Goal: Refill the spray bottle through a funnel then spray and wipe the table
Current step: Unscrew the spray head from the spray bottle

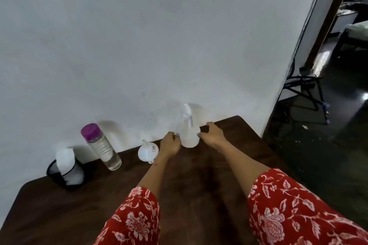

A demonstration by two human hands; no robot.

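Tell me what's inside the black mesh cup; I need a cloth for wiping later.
A white folded sheet, paper or cloth, stands in the black mesh cup, with its top sticking out above the rim. The cup's wall covers its lower part, and the bottom of the cup cannot be seen.

One spray bottle (188,133) stands on the one table (199,185); one funnel (148,151) lies there; one water bottle (101,146) with one purple cap (91,131) stands beside it. One black mesh cup (65,175) holds one white cloth (64,158); two hands show, a left hand (170,144) and a right hand (214,134); two red flowered sleeves (288,205) show.
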